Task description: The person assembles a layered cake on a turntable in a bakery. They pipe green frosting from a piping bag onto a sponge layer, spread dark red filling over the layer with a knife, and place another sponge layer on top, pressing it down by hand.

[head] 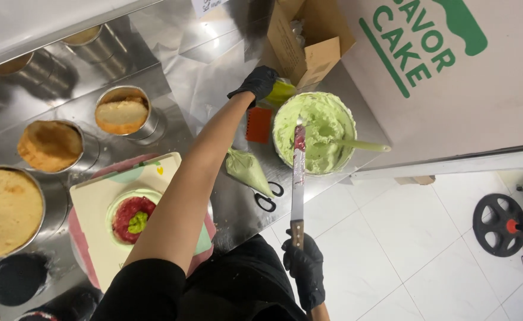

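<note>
The right hand [304,270], in a black glove, is clamped around the wooden handle of a long steel palette knife [298,178]. Its blade reaches out from the near edge of the stainless steel table [202,71], and its tip, smeared with red jam, rests over the round metal bowl of pale green cream [321,128]. The bowl stands close to that near edge, towards the right end, with a light green spatula [362,145] lying in it.

The left hand [257,83], also gloved in black, stretches to the far side of the bowl. Its fingers curl down on a yellow-green packet [280,92] beside an open brown cardboard box [309,41]; I cannot tell whether they grip it.

The step in hand looks like loading the knife with cream. A next move would call for a level blade, so the load does not slide off over the table.

The small round cake [132,219] sits on a cream square board [95,202] towards the left end of the near edge. It shows a pale green rim, a red jam top and a green dab at its centre; its sides seem unfinished.

A filled green piping bag [246,168], black-handled scissors [268,199] and an orange toothed scraper [258,125] lie between cake and bowl.
</note>
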